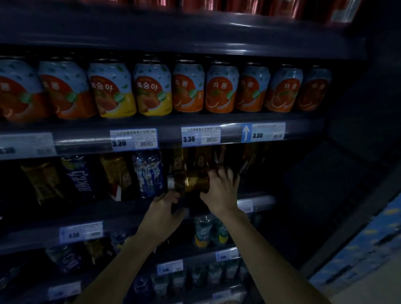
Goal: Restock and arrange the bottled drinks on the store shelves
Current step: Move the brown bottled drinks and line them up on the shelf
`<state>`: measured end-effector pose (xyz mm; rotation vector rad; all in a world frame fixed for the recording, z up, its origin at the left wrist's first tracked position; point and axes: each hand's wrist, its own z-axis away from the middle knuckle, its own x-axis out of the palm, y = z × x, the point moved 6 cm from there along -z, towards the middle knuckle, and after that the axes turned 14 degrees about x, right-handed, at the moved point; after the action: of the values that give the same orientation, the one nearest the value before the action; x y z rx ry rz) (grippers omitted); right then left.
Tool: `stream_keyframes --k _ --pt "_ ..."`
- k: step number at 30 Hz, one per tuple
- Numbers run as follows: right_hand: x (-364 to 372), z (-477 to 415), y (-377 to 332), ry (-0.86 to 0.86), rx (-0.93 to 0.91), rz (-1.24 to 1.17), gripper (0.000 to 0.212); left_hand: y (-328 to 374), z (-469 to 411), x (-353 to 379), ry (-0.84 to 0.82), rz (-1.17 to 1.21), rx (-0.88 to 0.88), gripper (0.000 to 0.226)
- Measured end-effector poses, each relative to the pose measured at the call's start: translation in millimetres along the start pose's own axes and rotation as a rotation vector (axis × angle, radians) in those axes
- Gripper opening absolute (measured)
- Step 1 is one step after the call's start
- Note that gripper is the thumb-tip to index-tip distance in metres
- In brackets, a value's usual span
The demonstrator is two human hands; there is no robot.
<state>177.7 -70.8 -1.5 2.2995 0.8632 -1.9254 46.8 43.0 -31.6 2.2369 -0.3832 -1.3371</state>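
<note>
A brown bottle with a gold label [189, 183] lies sideways in the air in front of the second shelf [257, 200]. My right hand [221, 191] grips its right end, fingers curled over the top. My left hand [165, 209] holds it from below, at its left part. Behind it stand more dark bottles with gold labels [201, 158], partly hidden in the dim light. Left of them stand a blue-and-white printed bottle [148, 172] and another gold-labelled bottle [117, 174].
The shelf above carries a row of orange and yellow juice cans [188, 87] with price tags [201, 136] on its edge. Lower shelves hold green-capped bottles [206, 231] and small bottles. A blue patterned carton [362, 248] stands at the right on the floor.
</note>
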Motion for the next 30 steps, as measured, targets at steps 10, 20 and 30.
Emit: stream_keyframes --k 10,20,30 --pt "-3 -10 -11 0.018 -0.114 0.061 0.064 6 2 1 0.05 -0.01 0.017 0.039" --pt "0 -11 -9 -0.017 -0.13 0.07 0.076 7 3 1 0.056 -0.02 -0.005 0.042" --pt "-5 -8 15 0.08 -0.083 -0.085 0.073 5 1 2 0.036 -0.023 -0.038 0.042"
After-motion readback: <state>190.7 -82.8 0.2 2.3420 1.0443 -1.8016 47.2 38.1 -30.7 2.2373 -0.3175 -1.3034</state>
